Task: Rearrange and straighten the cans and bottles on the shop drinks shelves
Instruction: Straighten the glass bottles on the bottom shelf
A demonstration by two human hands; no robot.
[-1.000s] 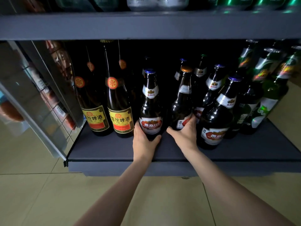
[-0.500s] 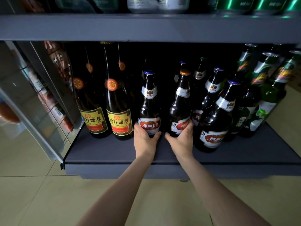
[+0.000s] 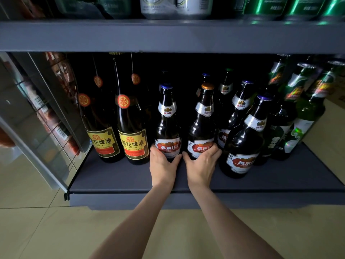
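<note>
Blue-capped bottle: a dark brown beer bottle with a red and white label, upright on the bottom shelf, set back from the front edge, just right of the two yellow-labelled bottles.
Left hand: wrapped round the base of the blue-capped bottle, thumb on the right side, fingers curling behind the left.
Orange-capped bottle: same label, upright just beside the blue-capped one.
Right hand: grasps the foot of the orange-capped bottle, fingers spread over the lower label, thumb reaching left, close to the left thumb.
Yellow-labelled bottles: two tall dark bottles at the left, side by side, each with a round red seal on the shoulder.
Front right bottle: same red label, purple-blue cap, nearest the shelf edge; it appears to lean left, possibly from the wide lens.
Green bottles: clustered at the far right.
Bottom shelf: a flat dark grey board with a bare strip along the front, low over the floor.
Floor: pale beige tiles.
Upper shelf: a grey board across the top, carrying cans.
Hard to make out: the back rows are lost in shadow, only caps and neck labels showing; the cans above are cut off by the frame; the packets behind the wire rack at left are blurred.
</note>
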